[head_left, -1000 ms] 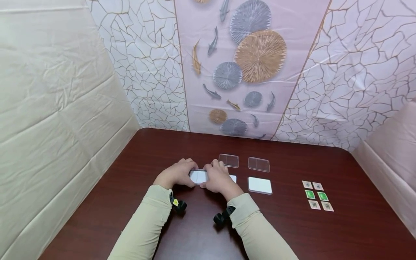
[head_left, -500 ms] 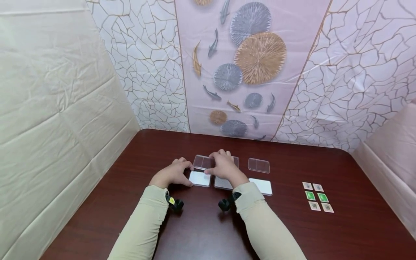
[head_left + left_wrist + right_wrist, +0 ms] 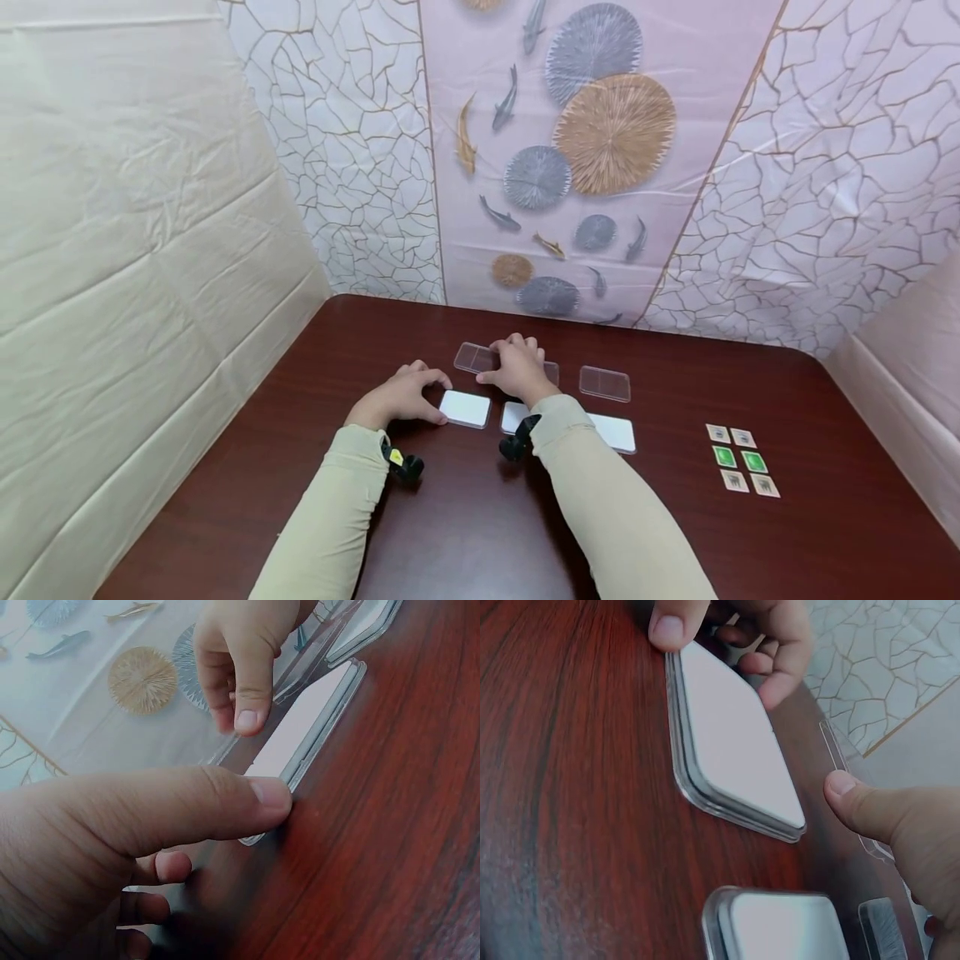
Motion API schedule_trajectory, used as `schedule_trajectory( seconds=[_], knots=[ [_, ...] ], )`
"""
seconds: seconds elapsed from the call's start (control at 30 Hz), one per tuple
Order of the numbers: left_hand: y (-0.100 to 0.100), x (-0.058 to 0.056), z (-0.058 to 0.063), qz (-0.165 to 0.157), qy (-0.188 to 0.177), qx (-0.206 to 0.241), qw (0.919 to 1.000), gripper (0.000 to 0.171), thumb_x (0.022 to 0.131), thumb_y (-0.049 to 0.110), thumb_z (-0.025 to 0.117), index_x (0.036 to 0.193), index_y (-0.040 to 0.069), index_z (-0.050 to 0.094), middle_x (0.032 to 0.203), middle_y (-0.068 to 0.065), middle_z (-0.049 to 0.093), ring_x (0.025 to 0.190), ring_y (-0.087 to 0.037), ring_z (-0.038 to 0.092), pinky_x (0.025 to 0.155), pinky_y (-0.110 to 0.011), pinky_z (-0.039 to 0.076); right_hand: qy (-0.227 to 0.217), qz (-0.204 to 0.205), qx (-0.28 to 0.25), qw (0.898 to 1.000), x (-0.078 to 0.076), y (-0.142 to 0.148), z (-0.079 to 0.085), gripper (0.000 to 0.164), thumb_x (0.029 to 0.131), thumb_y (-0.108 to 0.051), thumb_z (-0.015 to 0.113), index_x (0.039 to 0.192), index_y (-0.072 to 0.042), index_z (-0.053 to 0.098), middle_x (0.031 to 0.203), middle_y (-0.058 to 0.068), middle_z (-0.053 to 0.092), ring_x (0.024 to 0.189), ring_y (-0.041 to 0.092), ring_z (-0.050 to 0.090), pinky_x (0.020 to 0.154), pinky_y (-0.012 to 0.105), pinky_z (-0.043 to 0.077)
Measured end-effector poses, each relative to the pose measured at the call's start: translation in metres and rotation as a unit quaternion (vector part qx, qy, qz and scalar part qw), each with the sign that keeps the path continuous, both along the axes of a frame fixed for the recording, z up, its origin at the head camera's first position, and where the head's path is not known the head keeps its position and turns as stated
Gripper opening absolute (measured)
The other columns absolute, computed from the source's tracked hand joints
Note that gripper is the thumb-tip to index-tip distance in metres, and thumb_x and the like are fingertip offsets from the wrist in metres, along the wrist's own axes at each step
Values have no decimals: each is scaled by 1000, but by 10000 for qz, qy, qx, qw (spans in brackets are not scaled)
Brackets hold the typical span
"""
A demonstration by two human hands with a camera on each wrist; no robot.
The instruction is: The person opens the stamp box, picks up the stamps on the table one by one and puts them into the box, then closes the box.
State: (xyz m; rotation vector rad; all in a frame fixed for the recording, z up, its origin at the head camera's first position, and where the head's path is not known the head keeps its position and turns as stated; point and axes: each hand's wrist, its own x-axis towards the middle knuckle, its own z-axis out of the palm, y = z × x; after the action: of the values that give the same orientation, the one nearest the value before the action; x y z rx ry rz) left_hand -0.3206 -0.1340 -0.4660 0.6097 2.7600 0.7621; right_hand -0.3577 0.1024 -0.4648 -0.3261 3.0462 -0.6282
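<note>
My left hand (image 3: 393,397) holds the left end of a flat clear plastic case (image 3: 465,409) with a plain white top. In the left wrist view its thumb (image 3: 270,801) presses the case's near corner; the right wrist view shows its fingers (image 3: 784,675) at the far side. Beyond the case, my right hand (image 3: 519,367) grips the right end of a thin clear lid (image 3: 472,357) low over or on the table; whether it touches the wood I cannot tell. Under my right wrist lies a second white-topped case (image 3: 513,416), partly hidden.
A third white-topped case (image 3: 615,434) lies to the right, partly behind the right sleeve. Behind the cases lie another clear lid (image 3: 552,372), half hidden by my right hand, and one farther right (image 3: 605,383). Several small square tiles (image 3: 724,456) sit in two columns on the dark table (image 3: 465,533).
My right hand has lifted the clear lid off the left case and carried it away toward the back of the table. My left hand has stayed at the case. The head view has shifted slightly.
</note>
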Motion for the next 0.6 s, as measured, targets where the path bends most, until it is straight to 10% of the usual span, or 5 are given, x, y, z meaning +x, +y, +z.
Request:
schedule_trajectory(
  seconds=[0.6],
  knots=[
    [-2,-1,-4,48,33,-16,10000,48,74,36,87,116,30,66,117,-3,52,113,-25,45,96,-45,44,-60,150,22,9999,-3,1,-11,82,86,-52,75,153,-16,45,144,14,46,130,36,33,107,52,24]
  ],
)
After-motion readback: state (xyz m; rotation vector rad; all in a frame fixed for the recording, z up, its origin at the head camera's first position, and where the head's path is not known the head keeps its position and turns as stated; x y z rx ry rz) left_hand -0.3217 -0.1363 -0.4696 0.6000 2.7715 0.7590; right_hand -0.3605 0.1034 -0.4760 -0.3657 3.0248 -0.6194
